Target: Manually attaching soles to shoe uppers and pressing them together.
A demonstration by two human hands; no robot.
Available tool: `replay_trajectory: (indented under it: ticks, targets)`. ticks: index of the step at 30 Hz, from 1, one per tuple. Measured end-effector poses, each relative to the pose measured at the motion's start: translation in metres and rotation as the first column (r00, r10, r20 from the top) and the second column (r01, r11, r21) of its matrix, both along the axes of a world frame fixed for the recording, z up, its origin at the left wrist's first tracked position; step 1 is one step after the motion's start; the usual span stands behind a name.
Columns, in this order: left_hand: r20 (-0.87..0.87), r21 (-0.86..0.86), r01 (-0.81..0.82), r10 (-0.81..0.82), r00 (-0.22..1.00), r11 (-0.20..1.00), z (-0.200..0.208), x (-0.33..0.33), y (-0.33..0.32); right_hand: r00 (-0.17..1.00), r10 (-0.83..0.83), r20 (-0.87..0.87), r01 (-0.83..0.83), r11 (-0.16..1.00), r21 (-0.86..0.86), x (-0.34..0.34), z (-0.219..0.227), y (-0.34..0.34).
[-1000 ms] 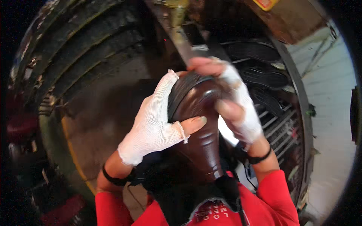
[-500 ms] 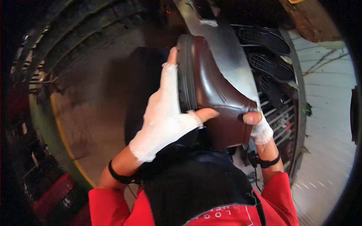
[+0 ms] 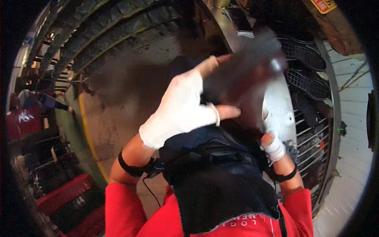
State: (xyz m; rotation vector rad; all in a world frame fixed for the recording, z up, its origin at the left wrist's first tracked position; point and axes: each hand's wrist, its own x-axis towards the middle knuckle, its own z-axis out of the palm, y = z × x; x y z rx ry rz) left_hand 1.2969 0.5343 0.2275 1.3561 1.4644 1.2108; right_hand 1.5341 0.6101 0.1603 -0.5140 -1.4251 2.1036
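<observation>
A dark brown leather ankle boot (image 3: 252, 89), smeared by motion, is held up in front of me with its dark ridged sole edge turned to the upper left. My left hand (image 3: 177, 108), in a white fingerless knit glove, grips the sole side; its thumb lies across the boot's side and the fingers go behind it. At the lower right, my right hand (image 3: 273, 148), gloved the same way, is at the boot's shaft end. Its thumb shows there, while most of its fingers are hidden behind the boot.
Beyond the boot runs a narrow pale metal bench (image 3: 282, 110) with a dark flat object (image 3: 241, 21) on it. Several black shoe soles (image 3: 310, 85) lie on a slatted rack (image 3: 312, 136) to the right. Dark racks (image 3: 114, 31) stand at the far left.
The boot has tilted, its toe swinging to the right and the sole edge turning more toward me. Both hands turned with it, and the right thumb has moved down off the boot's side.
</observation>
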Motion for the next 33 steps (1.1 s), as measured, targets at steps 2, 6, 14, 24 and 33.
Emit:
replay_trajectory:
  ticks: [2,6,14,24,33]
  targets:
    - [-0.453,0.226,0.265,-0.139,0.881,0.937,-0.006,-0.014,-0.009,0.995,-0.064,-0.071,0.045,0.969,-0.244,-0.02,-0.01,0.011]
    - [-0.819,0.108,0.39,-0.141,0.556,0.915,-0.065,-0.009,-0.042,0.957,-0.082,0.277,0.018,0.974,0.225,-0.048,-0.019,0.046]
    - [0.175,-0.037,-0.266,0.268,0.947,0.963,-0.077,-0.036,0.013,0.869,-0.073,0.49,-0.027,0.981,0.194,-0.086,0.003,0.081]
    - [-0.377,0.032,0.133,-0.112,0.92,0.991,-0.054,-0.029,-0.013,0.918,0.088,0.388,-0.317,0.751,0.579,-0.046,0.034,0.064]
    - [-0.208,-0.043,-0.153,0.141,0.968,0.987,-0.068,-0.024,0.013,0.961,0.058,0.271,-0.048,0.998,-0.046,-0.062,-0.011,0.064]
